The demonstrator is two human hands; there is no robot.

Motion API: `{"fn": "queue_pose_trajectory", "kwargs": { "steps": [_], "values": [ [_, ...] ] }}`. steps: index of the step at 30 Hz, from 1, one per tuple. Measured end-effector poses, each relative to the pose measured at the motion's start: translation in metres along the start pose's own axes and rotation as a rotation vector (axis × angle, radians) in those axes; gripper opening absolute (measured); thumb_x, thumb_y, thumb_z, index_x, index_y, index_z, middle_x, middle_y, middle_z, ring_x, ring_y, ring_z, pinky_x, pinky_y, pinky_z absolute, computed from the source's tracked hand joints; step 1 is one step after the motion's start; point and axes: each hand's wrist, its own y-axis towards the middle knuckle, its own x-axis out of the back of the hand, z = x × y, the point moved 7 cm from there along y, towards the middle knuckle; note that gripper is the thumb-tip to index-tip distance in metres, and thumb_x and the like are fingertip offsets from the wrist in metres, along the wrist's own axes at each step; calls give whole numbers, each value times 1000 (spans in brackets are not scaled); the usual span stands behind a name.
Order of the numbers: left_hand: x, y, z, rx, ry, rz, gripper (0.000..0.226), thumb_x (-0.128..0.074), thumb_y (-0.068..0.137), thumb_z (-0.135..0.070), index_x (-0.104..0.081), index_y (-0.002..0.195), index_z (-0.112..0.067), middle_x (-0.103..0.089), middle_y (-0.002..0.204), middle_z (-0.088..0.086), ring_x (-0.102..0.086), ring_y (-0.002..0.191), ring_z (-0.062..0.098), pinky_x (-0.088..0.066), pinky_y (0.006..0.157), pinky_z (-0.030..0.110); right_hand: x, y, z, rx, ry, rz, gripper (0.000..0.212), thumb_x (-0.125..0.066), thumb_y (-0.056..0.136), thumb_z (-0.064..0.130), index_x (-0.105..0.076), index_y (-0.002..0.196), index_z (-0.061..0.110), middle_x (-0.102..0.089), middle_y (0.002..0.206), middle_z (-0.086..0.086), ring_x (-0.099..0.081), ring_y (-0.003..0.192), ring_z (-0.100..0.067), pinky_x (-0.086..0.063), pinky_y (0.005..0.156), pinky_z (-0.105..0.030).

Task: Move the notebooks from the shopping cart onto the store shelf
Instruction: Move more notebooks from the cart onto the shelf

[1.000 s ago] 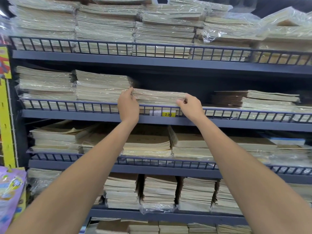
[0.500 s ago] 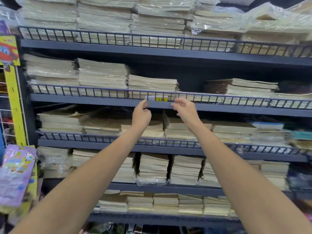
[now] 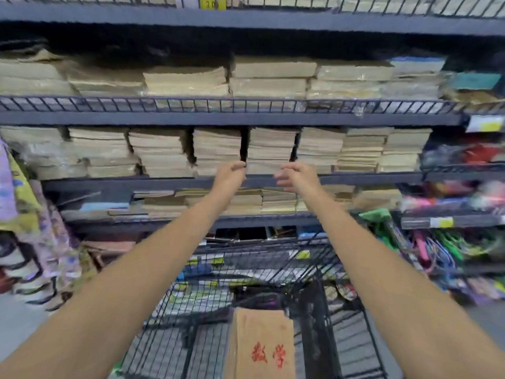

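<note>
Over at nine o'clock we have colourful packets [image 3: 16, 192] hanging beside the store shelf [image 3: 109, 183], all of it a little smeared by blur. Moving in, the boards are packed: stacks of notebooks [image 3: 216, 149] sit side by side, row above row, and a yellow price tag [image 3: 212, 4] peeks in at twelve o'clock on the top rail.

Now the left hand [image 3: 229, 175], just off centre at ten o'clock, arm stretched out in front of the shelf edge. Its fingers are curled in against the thumb, clenched, and we see nothing in it.

Down at six o'clock, there's our task item: a brown notebook [image 3: 262, 348] with red characters on its cover. It lies inside the black wire shopping cart [image 3: 273, 272], which stands between the two forearms, right up against the shelving.

Across to two o'clock and the right hand [image 3: 297, 177] is level with its partner and a short gap away. Its fingers are spread and relaxed, released, touching nothing we can make out.

Out at three o'clock, bright stationery [image 3: 464, 209] in pink, green and red crowds the neighbouring racks, too blurred to name.
</note>
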Motion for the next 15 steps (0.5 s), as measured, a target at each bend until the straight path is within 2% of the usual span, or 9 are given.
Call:
{"fn": "queue_pose_trajectory", "kwargs": {
  "steps": [2, 3, 5, 6, 7, 9, 12, 13, 15],
  "values": [
    [-24, -20, 48, 80, 46, 56, 30, -48, 97, -15, -56, 126, -11, -59, 124, 7, -56, 110, 21, -43, 95, 33, 3, -15, -61, -120, -4, -11, 25, -44, 99, 14, -57, 119, 5, -67, 101, -10, -64, 66, -7, -48, 55, -17],
    [-34, -28, 72, 121, 77, 96, 30, -47, 98, -16, -55, 126, -10, -58, 125, 8, -56, 109, 20, -43, 96, 33, 3, -22, -91, -184, -4, -12, 28, -44, 99, 14, -56, 122, 4, -68, 104, -12, -67, 73, -11, -48, 55, -17],
    [-58, -41, 121, 245, 136, 177, 33, -46, 99, -16, -52, 130, -9, -59, 115, 7, -57, 91, 16, -45, 82, 29, 4, -36, -151, -337, -12, -18, 28, -46, 99, 16, -56, 123, 5, -68, 103, -12, -67, 83, -21, -51, 66, -25],
    [-67, -51, 147, 298, 169, 203, 33, -46, 99, -15, -52, 130, -9, -60, 110, 5, -56, 84, 14, -46, 75, 28, 3, -45, -185, -417, -14, -33, 27, -47, 99, 16, -57, 122, 5, -67, 99, -10, -65, 79, -19, -51, 71, -30],
    [-69, -56, 162, 317, 194, 217, 31, -47, 98, -15, -54, 127, -9, -60, 106, 3, -57, 84, 15, -46, 76, 29, 5, -50, -205, -462, -5, -52, 27, -48, 98, 16, -58, 120, 5, -66, 95, -9, -63, 75, -18, -51, 74, -33],
    [-83, -74, 205, 379, 267, 287, 17, -47, 96, -15, -62, 105, -14, -56, 95, 1, -54, 93, 17, -43, 85, 30, 4, -71, -258, -585, -3, -89, 28, -49, 97, 16, -60, 119, 3, -67, 93, -8, -64, 77, -20, -52, 77, -35],
    [-99, -95, 264, 472, 348, 343, 23, -48, 95, -12, -50, 73, -18, -47, 76, -2, -48, 83, 16, -40, 73, 27, -4, -99, -327, -729, 15, -79, 30, -46, 97, 12, -57, 123, 2, -67, 107, -15, -65, 93, -27, -52, 76, -35],
    [-104, -102, 285, 510, 365, 362, 24, -48, 95, -10, -51, 71, -16, -49, 75, 1, -49, 83, 19, -40, 69, 28, -8, -107, -351, -776, 30, -74, 31, -46, 96, 11, -55, 124, 1, -66, 108, -17, -65, 90, -27, -53, 75, -34],
    [-113, -118, 325, 590, 449, 425, 16, -46, 95, -9, -61, 97, -4, -59, 101, 11, -54, 100, 26, -45, 79, 31, -18, -131, -388, -880, 78, -89, 30, -46, 96, 10, -55, 123, -2, -64, 96, -18, -59, 71, -22, -52, 60, -26]
  ]
}}
